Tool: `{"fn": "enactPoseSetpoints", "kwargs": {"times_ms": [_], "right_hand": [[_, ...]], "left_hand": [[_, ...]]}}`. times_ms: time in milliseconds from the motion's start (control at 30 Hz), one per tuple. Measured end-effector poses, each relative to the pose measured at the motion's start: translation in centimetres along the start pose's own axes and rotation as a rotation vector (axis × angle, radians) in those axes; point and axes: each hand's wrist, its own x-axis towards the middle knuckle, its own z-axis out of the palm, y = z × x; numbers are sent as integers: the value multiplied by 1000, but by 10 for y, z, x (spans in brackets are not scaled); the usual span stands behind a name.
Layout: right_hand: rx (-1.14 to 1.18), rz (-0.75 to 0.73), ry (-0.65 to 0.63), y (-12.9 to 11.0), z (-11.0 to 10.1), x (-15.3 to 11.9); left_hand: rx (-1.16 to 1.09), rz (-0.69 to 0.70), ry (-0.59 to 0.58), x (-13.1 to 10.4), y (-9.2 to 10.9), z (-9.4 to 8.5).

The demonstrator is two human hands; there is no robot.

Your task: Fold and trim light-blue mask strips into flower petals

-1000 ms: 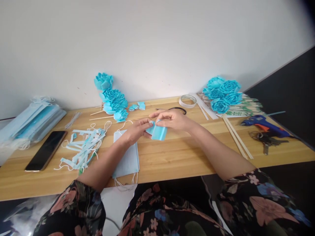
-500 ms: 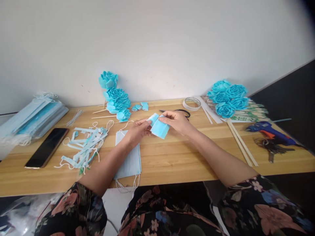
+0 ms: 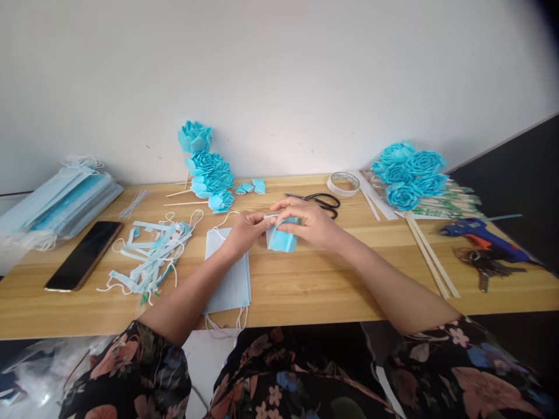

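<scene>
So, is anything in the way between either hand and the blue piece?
Nothing visible: the left hand and right hand both hold the blue piece. The scissors lie beyond the right hand, not in between.

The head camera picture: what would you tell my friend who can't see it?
A person's left hand and right hand hold folded light-blue material over a wooden table. One cluster of blue flowers is at the back left, another at the back right. A phone and a pile of face masks are at the left, a blue glue gun at the right.
</scene>
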Motion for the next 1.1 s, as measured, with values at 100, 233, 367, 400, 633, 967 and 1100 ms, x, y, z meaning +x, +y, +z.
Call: {"fn": "enactPoseSetpoints", "kwargs": {"times_ms": [100,233,367,400,633,967,1100], "right_hand": [[-31,58,34,3,3,-1],[-80,180,87,-1,2,-2],[-56,260,122,-2,1,0],[-35,276,134,-1,1,1],[107,360,57,12,2,1],[245,372,278,6,-18,0],[470,330,184,5,-58,-7]], "left_hand": [[-11,-11,1,-2,0,1],[-70,-9,-68,-5,-2,2],[-47,-30,-65,-3,-6,2],[-23,-37,-44,-2,-7,2],[56,32,86,2,-8,0],[-54,5,219,7,-10,-6],[-144,67,356,10,-7,-14]]}}
